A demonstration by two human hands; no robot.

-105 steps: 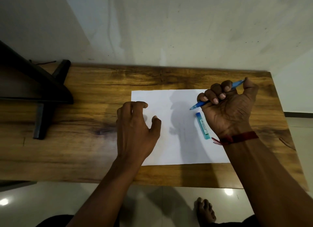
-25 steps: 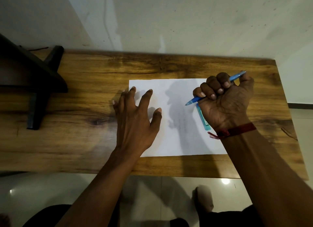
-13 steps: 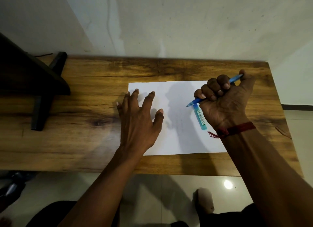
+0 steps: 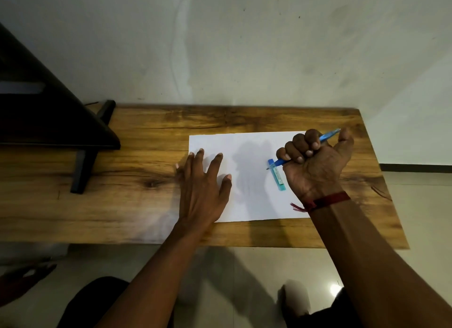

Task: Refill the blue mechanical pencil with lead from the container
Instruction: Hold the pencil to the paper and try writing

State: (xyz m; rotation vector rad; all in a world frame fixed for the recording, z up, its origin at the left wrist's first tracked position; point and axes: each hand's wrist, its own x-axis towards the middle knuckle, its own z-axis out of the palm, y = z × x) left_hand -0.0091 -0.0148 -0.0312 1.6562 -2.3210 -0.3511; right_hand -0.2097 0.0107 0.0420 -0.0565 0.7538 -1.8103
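Note:
My right hand [image 4: 315, 165] grips the blue mechanical pencil [image 4: 329, 135] in a fist, its tip pointing down-left over the paper and its rear end beside my thumb. The teal lead container [image 4: 277, 176] lies flat on the white sheet of paper [image 4: 249, 181], just left of my right wrist and under the pencil tip. My left hand [image 4: 201, 188] rests flat with spread fingers on the paper's left edge and the table [image 4: 122, 205].
A dark wooden stand [image 4: 80, 142] sits at the table's left end. The wall runs along the table's far edge. Tiled floor and my legs show below the near edge.
My left hand flattened from a curled pose to spread fingers. The view shifted slightly; my right hand kept its grip on the pencil over the container.

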